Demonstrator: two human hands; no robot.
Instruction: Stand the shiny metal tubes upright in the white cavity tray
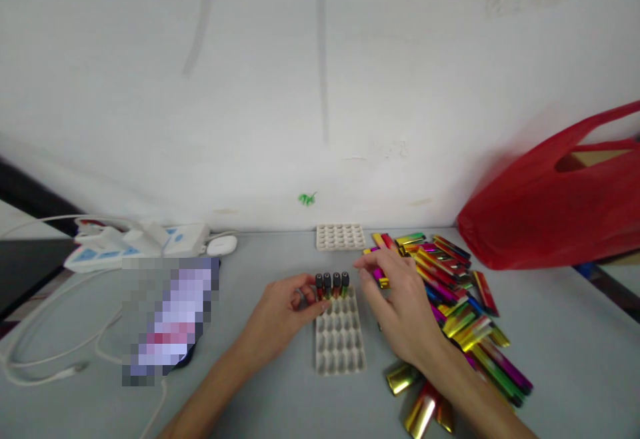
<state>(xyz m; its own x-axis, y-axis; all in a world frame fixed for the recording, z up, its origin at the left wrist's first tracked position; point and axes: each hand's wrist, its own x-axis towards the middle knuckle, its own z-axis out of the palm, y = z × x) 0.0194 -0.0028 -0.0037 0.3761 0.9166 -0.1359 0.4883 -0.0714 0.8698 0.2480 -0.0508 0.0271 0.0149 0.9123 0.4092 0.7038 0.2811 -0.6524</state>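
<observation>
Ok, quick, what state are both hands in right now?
Left hand: curled at the tray; grip cannot be told.
Right hand: part open, nothing visible between thumb and index tips.

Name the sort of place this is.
Likely a makeshift hand-work spot, at home or in a small workshop: a grey desk against a scuffed wall, with a power strip, a moulded tray and a loose pile of shiny cases.

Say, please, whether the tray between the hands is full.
Partly full: the tray holds black-capped tubes at its far end; nearer cups are empty.
</observation>
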